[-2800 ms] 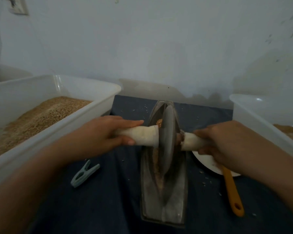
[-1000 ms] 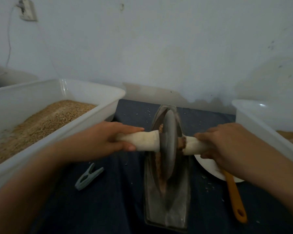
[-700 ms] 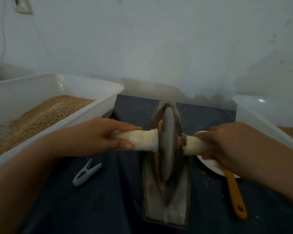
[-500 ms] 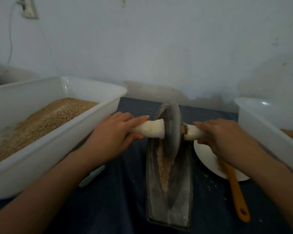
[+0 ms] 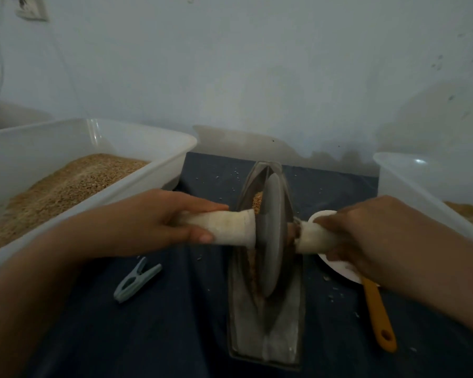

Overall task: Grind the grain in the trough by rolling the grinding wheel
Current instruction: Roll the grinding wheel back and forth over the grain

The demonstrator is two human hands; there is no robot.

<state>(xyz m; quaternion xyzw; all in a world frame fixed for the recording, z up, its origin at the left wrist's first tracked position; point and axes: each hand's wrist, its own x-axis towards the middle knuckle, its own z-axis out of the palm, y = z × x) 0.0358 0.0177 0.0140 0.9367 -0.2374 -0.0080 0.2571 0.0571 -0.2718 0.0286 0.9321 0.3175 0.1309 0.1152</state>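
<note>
A pale, scuffed wall (image 5: 257, 77) rises behind a surface covered with a dark blue cloth (image 5: 161, 323), and a socket (image 5: 32, 8) sits high on the wall at the upper left.

In the middle of the cloth lies the metal trough (image 5: 265, 331), a long boat-shaped channel running from the near edge toward the wall. The grinding wheel (image 5: 272, 236), a grey disc standing upright on its rim, sits in the channel about halfway along. Brown grain (image 5: 257, 204) shows in the channel just beyond the wheel on its left side, and a thin line of it lies along the wheel's left face lower down.

A pale handle (image 5: 230, 227) sticks out of each side of the wheel. The left hand (image 5: 159, 222) is wrapped round the left handle, fingers over the top and thumb beneath. The right hand (image 5: 366, 238) grips the right handle with curled fingers.

Near the left hand, closer to the near edge, a light green clothes peg (image 5: 137, 279) lies on the cloth. Under the right hand a white plate (image 5: 339, 268) rests beside the trough, and an orange handle (image 5: 377, 312) of some utensil lies from it toward the near edge. Loose grains speckle the cloth around the trough.

Along the left edge stands a large white tub (image 5: 148, 175) holding whole grain. At the right edge a second white tub (image 5: 410, 186) holds some brown material, only partly in view.
</note>
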